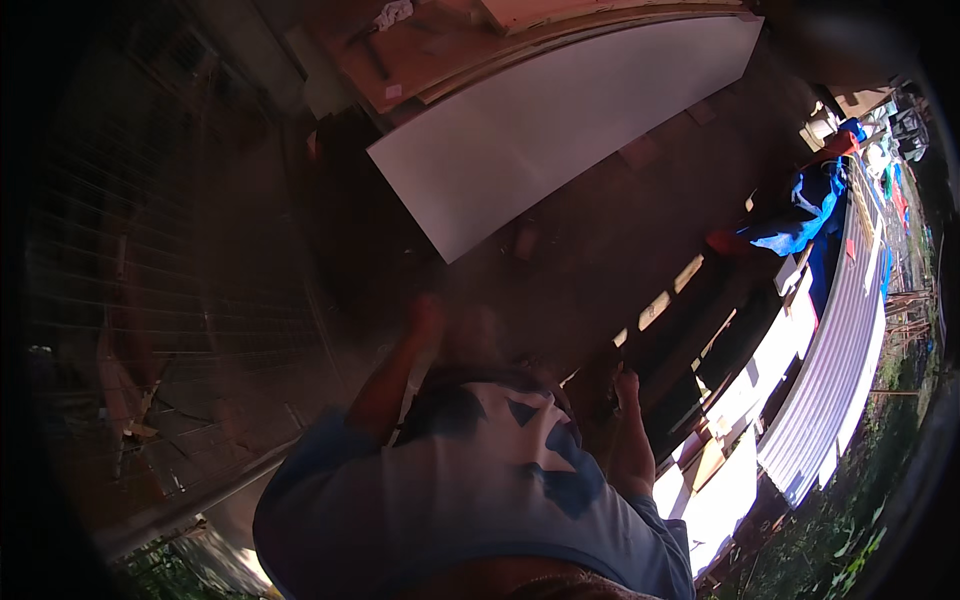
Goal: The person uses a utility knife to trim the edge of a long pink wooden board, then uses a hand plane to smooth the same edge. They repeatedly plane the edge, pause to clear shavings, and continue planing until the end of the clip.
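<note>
My view looks down over my own light blue shirt with dark blue shapes (500, 470). My left hand (425, 315) is raised in front of my chest and badly blurred, so its fingers cannot be read. My right hand (626, 385) is at my right side with its fingers curled into a fist, close to a dark shape that is too dim to name. A large white board (560, 130) lies tilted on the dark ground ahead of both hands, and neither hand touches it.
Wooden planks and boards (440, 50) are stacked behind the white board. A wire mesh fence (150, 230) stands on the left. On the right are a corrugated metal sheet (840, 370), a blue tarp (800, 215), pale boards (730, 490) and grass (860, 530).
</note>
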A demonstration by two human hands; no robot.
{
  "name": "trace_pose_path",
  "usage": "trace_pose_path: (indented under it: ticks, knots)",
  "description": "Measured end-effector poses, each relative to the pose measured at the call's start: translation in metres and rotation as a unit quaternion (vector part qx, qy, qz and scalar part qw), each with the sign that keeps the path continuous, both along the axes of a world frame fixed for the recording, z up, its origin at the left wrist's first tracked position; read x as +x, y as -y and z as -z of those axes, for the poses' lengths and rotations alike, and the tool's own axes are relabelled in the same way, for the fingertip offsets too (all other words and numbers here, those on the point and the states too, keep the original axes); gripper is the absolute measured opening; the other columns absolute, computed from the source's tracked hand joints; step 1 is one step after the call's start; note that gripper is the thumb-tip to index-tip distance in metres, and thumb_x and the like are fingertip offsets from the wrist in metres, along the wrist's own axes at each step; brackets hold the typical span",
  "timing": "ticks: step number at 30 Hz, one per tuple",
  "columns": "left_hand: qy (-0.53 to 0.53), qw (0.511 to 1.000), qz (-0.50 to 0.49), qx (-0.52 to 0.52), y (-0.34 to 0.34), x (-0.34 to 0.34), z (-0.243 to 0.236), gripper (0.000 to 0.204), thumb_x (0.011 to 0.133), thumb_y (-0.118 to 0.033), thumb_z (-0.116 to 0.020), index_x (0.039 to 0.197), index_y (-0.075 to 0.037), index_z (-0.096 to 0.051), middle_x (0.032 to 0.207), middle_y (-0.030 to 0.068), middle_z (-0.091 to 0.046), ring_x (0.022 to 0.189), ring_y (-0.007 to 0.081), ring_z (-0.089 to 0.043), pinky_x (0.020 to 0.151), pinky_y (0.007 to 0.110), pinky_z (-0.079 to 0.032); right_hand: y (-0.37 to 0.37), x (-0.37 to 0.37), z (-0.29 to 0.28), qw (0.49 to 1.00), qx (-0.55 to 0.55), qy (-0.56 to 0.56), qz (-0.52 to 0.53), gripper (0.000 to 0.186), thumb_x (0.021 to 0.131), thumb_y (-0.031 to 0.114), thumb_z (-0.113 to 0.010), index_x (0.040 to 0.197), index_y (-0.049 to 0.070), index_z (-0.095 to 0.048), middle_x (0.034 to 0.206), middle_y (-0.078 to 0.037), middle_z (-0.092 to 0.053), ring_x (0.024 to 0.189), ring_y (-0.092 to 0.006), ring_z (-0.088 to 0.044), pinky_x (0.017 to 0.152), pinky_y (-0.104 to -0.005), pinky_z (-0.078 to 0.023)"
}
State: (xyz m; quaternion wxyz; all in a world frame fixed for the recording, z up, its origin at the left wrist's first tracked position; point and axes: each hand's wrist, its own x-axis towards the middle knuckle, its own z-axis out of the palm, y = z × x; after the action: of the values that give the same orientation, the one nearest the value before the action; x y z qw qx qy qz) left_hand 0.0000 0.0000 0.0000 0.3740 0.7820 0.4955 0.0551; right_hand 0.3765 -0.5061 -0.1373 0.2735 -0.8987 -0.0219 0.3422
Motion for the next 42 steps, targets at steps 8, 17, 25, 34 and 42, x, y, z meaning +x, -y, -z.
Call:
trace_pose_path:
  ticks: [8,17,25,34,42]
  knots:
    - [0.223,0.954,-0.089,0.181,-0.14,0.204,-0.092,0.016,0.095,-0.012,-0.068,0.105,-0.002,-0.072,0.095,0.0181,-0.068,0.089,0.0369,-0.068,0.079,0.043,-0.055,-0.242,0.211,-0.192,0.982,0.172,0.024,0.068,0.017,0.098,0.02,-0.067,0.093,0.01,-0.055,0.063,-0.001,-0.052,0.045,-0.014,-0.052,0.039,-0.0339,-0.044]
    - [0.266,0.921,-0.079,0.275,-0.342,0.423,-0.174,0.067,0.086,-0.013,-0.083,0.144,-0.002,-0.052,0.125,0.0152,-0.057,0.103,0.0269,-0.064,0.081,0.038,-0.057,-0.433,0.175,-0.224,0.983,0.167,-0.076,-0.002,0.021,0.101,0.027,-0.067,0.093,0.009,-0.059,0.067,0.0,-0.055,0.054,-0.0113,-0.055,0.049,-0.0306,-0.045]
    - [0.279,0.902,-0.01,0.33,-0.458,0.507,-0.181,0.066,0.081,-0.016,-0.087,0.139,-0.004,-0.057,0.127,0.0144,-0.059,0.098,0.0273,-0.064,0.087,0.039,-0.055,-0.605,0.215,-0.317,0.961,0.215,-0.081,-0.156,0.023,0.102,0.023,-0.066,0.112,0.002,-0.064,0.073,-0.004,-0.065,0.059,-0.0115,-0.06,0.054,-0.0325,-0.048]
    - [0.266,0.889,-0.051,0.368,-0.455,0.508,-0.183,0.033,0.08,0.003,-0.081,0.112,-0.001,-0.075,0.106,0.0083,-0.069,0.092,0.0239,-0.067,0.078,0.034,-0.056,-0.707,0.302,-0.329,0.922,0.242,-0.148,-0.264,0.016,0.103,0.015,-0.061,0.11,0.0,-0.059,0.072,-0.003,-0.061,0.059,-0.0114,-0.062,0.055,-0.0295,-0.049]
    - [0.267,0.924,-0.022,0.274,-0.46,0.499,-0.193,0.034,0.078,0.005,-0.082,0.111,-0.001,-0.078,0.107,0.0083,-0.07,0.088,0.0191,-0.065,0.078,0.03,-0.054,-0.795,0.263,-0.335,0.873,0.39,-0.054,-0.288,0.036,0.1,0.008,-0.068,0.133,-0.003,-0.058,0.09,-0.01,-0.067,0.074,-0.0177,-0.066,0.066,-0.0313,-0.053]
